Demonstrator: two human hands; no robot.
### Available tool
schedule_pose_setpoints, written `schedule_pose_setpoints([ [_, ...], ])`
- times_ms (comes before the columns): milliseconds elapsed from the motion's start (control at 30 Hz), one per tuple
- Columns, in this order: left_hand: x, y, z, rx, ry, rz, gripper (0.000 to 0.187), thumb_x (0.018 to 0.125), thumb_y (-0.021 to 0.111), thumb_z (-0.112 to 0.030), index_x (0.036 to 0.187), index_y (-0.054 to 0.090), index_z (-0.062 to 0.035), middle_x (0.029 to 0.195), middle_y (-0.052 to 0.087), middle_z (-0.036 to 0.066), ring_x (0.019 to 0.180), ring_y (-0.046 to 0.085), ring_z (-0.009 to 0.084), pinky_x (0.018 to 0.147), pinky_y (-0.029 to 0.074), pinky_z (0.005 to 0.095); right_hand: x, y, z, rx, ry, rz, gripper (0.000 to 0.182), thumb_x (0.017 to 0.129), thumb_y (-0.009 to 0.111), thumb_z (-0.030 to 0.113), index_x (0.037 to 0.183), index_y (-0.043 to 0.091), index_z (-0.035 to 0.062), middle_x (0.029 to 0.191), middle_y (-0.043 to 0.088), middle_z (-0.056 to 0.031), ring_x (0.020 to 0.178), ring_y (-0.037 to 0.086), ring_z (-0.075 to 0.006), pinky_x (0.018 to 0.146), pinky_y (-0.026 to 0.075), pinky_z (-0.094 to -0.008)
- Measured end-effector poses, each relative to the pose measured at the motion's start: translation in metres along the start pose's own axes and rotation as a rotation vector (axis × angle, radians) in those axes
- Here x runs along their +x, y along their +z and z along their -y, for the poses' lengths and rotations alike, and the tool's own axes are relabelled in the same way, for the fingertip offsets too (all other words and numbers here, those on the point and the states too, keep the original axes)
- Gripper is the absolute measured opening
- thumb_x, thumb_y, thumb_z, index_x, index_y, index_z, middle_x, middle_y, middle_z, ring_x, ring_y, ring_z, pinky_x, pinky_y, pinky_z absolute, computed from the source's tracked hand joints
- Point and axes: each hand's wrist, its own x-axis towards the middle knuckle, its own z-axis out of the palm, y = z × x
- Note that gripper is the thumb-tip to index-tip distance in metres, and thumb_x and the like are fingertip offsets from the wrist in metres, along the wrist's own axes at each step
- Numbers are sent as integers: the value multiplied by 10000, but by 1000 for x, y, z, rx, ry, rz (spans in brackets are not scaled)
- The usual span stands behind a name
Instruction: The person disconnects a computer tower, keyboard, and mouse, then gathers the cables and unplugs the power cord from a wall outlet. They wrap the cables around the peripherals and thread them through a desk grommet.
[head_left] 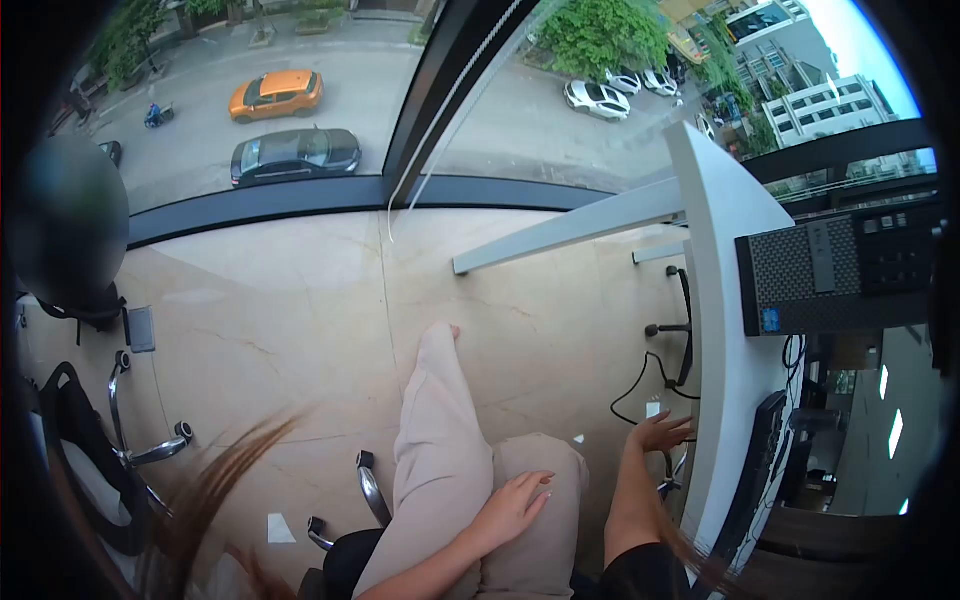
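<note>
My left hand (515,512) rests on the beige trousers (440,470) over my thigh, its fingers spread loosely and nothing in it. Off to the right, my right hand (660,432) hangs beside the white desk's edge (708,400), fingers apart and holding nothing. Whether its fingertips touch the desk is unclear. I sit on a chair with chrome legs (372,490), and one bare foot shows on the tiled floor.
A black computer (800,275) and keyboard (757,470) are on the desk. Cables (632,390) hang near another chair. A wheeled chair (150,450) stands left. Paper scraps (280,528) lie on the floor. Windows face a street with cars.
</note>
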Motion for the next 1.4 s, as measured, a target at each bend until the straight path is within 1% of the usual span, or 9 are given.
schedule_pose_setpoints([
  [100,11,-18,-25,-168,65,-124,221,935,515,-80,1133,562,8,1056,651,132,989,638,199,855,496,306,-65,-96,64,533,-646,294,332,936,504,187,1217,551,16,1345,472,-196,1279,391,-357,1063,267,-468],
  [200,12,-56,-78,-210,218,-392,224,935,511,-70,1134,564,17,1010,666,109,957,636,158,846,481,277,-135,-221,110,1120,-975,538,145,815,613,14,951,661,1,955,665,-118,936,618,-321,850,482,-408],
  [300,-22,-102,-175,-244,566,-562,214,921,505,-35,1122,555,17,974,644,112,923,616,160,837,475,286,-109,-387,167,1460,-1139,205,141,781,645,-14,920,662,6,843,668,-95,832,640,-283,756,516,-370],
  [367,-73,-119,-253,-115,897,-568,171,909,485,-9,1065,555,10,925,614,114,852,592,191,796,478,311,-55,-482,172,1682,-914,-24,191,872,572,23,1059,600,-8,840,644,-119,744,608,-267,666,500,-358],
  [433,-125,-119,-306,-55,1233,-428,155,938,519,-138,974,564,6,854,615,131,752,565,202,687,465,303,-2,-555,156,1860,-842,-353,342,970,462,226,1198,499,-26,980,571,-116,730,538,-233,633,452,-335],
  [533,-204,-96,-368,20,1476,-130,202,970,484,-210,861,558,-56,756,637,98,625,548,211,580,441,300,53,-624,103,1834,-1045,-736,331,963,473,215,1188,505,-26,973,575,-116,732,540,-236,637,453,-337],
  [733,-308,-14,-395,213,1450,-220,157,834,626,-60,804,475,-93,738,549,29,596,514,181,503,414,292,81,-675,3,1541,-1400,-952,309,950,494,193,1169,516,-25,958,584,-115,735,545,-242,645,454,-343],
  [1033,-341,13,-396,286,1746,244,56,883,539,-37,939,547,-37,970,598,58,810,588,200,652,541,315,93,-693,-99,1308,-1372,-995,278,930,525,159,1139,533,-23,937,597,-115,741,552,-252,656,455,-352],
  [1400,-384,58,-388,242,1900,270,191,916,508,-73,1106,528,-73,1063,599,65,990,549,200,798,506,320,112,-694,-153,1232,-1380,-1062,242,905,563,118,1103,553,-21,910,612,-115,747,560,-263,670,457,-363],
])
